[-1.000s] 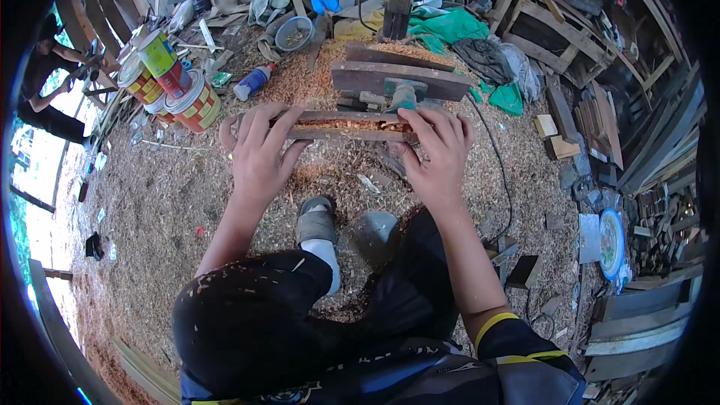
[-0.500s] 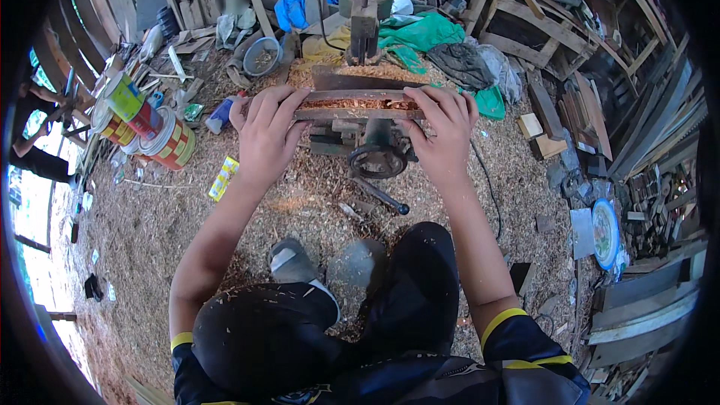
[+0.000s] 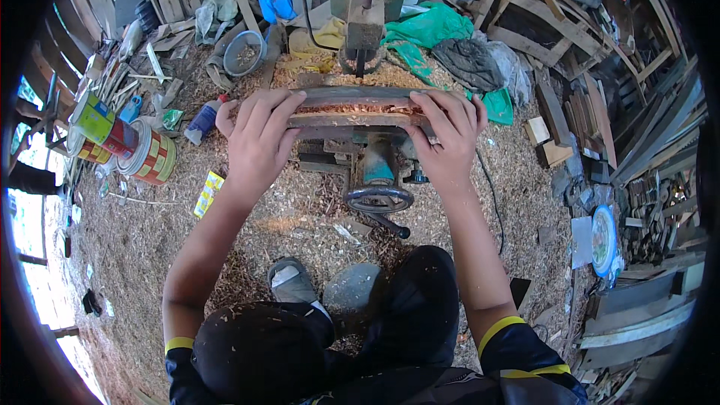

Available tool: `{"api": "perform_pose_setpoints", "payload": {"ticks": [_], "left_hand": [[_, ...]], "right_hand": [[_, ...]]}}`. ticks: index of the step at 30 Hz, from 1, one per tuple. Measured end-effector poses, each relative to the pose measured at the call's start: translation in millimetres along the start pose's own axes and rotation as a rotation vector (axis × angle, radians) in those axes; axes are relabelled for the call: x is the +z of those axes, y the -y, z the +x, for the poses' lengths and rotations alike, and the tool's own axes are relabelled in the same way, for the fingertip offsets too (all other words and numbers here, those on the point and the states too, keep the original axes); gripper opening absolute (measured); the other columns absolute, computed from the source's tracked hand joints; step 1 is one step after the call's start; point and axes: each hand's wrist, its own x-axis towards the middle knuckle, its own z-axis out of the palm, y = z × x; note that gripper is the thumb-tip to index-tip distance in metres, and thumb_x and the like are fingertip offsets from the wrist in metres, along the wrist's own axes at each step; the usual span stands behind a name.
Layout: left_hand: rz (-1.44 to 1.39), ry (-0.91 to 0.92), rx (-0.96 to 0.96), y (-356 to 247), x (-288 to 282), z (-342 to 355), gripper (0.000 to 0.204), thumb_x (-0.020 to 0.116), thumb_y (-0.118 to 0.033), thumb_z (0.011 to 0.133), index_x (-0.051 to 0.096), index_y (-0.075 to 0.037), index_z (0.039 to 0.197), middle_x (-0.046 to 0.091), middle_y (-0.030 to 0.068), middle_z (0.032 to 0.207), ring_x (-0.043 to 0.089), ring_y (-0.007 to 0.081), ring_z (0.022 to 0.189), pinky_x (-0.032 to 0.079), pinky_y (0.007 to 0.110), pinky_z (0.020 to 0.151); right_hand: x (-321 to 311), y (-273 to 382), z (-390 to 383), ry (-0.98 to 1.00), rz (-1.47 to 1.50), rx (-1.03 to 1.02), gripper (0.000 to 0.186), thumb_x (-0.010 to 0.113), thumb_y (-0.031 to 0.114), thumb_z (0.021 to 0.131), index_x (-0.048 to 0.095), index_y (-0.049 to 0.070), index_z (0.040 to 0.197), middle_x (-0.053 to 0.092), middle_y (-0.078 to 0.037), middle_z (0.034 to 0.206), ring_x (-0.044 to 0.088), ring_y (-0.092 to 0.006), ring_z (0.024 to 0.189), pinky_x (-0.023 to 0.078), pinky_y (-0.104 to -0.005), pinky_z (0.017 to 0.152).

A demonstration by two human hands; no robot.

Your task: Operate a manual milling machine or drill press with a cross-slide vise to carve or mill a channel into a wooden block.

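My left hand (image 3: 256,139) and my right hand (image 3: 444,139) grip opposite ends of a long wooden piece (image 3: 352,118), fingers over its top edge and thumbs underneath. A slot along its face is packed with reddish chips. The piece lies across a green metal machine (image 3: 379,154), hiding part of its bed; I cannot tell if it rests on it. A dark vertical tool (image 3: 360,60) points down just behind the wood. Below are a handwheel (image 3: 379,208) and a ball-ended lever (image 3: 397,230).
Stacked paint buckets (image 3: 146,156), a bottle (image 3: 202,124) and a bowl (image 3: 244,51) sit left. Green plastic (image 3: 427,26), a cord (image 3: 491,187) and timber (image 3: 585,116) lie behind and right. A person's dark-clothed limb (image 3: 30,178) shows at the far left. Shavings cover the floor (image 3: 135,255).
The view has shifted, showing more of the machine's upper part, wheel and lever. My hands have moved forward with the wooden piece, now over the machine's bed.
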Motion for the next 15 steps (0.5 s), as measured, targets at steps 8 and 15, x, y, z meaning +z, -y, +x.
{"api": "perform_pose_setpoints", "payload": {"ticks": [8, 15], "left_hand": [[0.078, -0.059, 0.013, 0.1, -7.7, -23.3, 0.061, 0.084, -0.015, 0.080, 0.071, -0.014, 0.140, 0.069, 0.0021, 0.132, 0.066, 0.0241, 0.124, 0.032, 0.046, 0.106], [0.018, -0.009, -0.068, -8.4, -43.8, -46.1, 0.057, 0.085, -0.016, 0.080, 0.074, -0.011, 0.135, 0.071, 0.0050, 0.128, 0.067, 0.0246, 0.121, 0.033, 0.045, 0.107]], "right_hand": [[-1.7, 3.9, -12.9, 0.041, 0.075, -0.032, 0.055, 0.092, 0.012, 0.074, 0.078, 0.017, 0.127, 0.072, -0.003, 0.125, 0.065, -0.0297, 0.123, 0.040, -0.0528, 0.116], [-32.3, -8.8, -48.8, 0.021, 0.460, 0.310, 0.070, 0.095, 0.006, 0.076, 0.068, 0.009, 0.141, 0.067, -0.014, 0.140, 0.066, -0.0309, 0.129, 0.051, -0.0446, 0.114]]}}
